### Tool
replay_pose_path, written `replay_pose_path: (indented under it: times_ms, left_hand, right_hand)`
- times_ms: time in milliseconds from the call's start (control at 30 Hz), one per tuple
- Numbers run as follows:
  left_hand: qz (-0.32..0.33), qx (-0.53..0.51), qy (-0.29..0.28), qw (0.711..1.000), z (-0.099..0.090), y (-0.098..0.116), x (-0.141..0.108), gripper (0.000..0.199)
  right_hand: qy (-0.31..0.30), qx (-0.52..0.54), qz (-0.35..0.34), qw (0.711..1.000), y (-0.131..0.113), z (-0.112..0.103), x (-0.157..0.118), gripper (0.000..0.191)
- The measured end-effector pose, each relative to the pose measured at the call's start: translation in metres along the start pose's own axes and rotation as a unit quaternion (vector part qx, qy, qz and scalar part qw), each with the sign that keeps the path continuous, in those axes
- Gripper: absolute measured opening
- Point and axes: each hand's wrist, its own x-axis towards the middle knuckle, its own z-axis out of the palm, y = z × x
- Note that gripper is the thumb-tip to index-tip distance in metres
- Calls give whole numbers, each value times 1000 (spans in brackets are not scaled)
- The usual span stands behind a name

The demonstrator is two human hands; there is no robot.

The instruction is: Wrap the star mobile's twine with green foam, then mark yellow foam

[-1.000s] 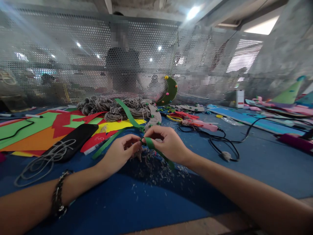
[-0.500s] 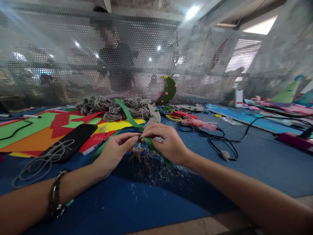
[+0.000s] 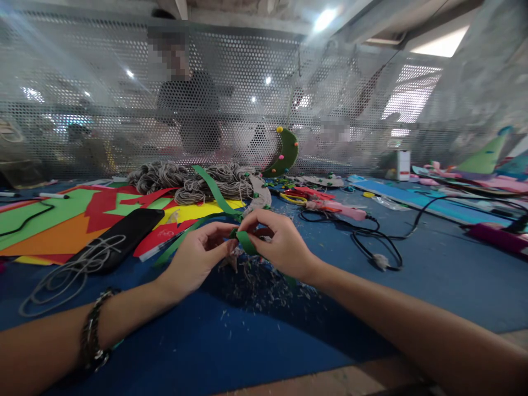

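Both hands meet over the middle of the blue table (image 3: 198, 341), with a green ribbon (image 3: 247, 243) between them. My left hand (image 3: 200, 256), a dark bracelet on its wrist, pinches the ribbon at a small knot or loop. My right hand (image 3: 284, 242) grips the ribbon just beside it, thumb and forefinger closed. One length of ribbon rises behind the hands toward bundles of grey cord (image 3: 193, 181); another runs off behind my left hand. Under the fingers, partly hidden, lies a small greyish star-like piece (image 3: 231, 259) among pale scraps.
Coloured paper sheets (image 3: 53, 220), a black phone (image 3: 127, 234) and a loose grey cord (image 3: 74, 275) lie left. To the right are a pink glue gun (image 3: 344, 210) with a black cable and a purple power strip (image 3: 495, 237). A person stands behind the perforated screen (image 3: 247, 71).
The ribbon end by my right hand has been drawn into a shorter loop near the fingertips. My left thumb has shifted slightly. The person behind the screen has moved a little left.
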Motion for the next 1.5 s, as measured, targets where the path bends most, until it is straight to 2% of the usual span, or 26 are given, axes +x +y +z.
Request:
replay_pose_path:
  times_ms: [133,333,567,733,867,1100,1300,1400,1500]
  left_hand:
    - [25,33,13,999,1,0,0,29]
    - [45,74,33,996,1,-1,-2,28]
    - [37,70,32,996,-1,-1,-1,30]
    - [7,108,56,993,-4,-3,3,27]
    - [6,135,51,989,-4,1,1,23]
    - [61,195,16,979,0,8,-6,22]
    - [67,210,1,975,-1,7,-5,23]
    - [72,230,-6,971,0,8,-5,25]
    - [75,230,3,970,1,8,-5,24]
  right_hand:
    - [6,-8,18,1000,-1,3,-2,4]
    - [8,53,79,995,-2,3,-1,6]
    - [-13,66,124,990,-5,0,2,10]
    - [-40,149,183,971,-8,-1,3,10]
    - [-59,163,164,971,-3,-3,4,10]
    - [-48,100,108,988,1,-5,3,8]
    - [-43,26,55,997,1,-5,3,9]
    - [-46,-10,45,998,2,-6,3,7]
    - [-47,6,48,998,3,-7,3,6]
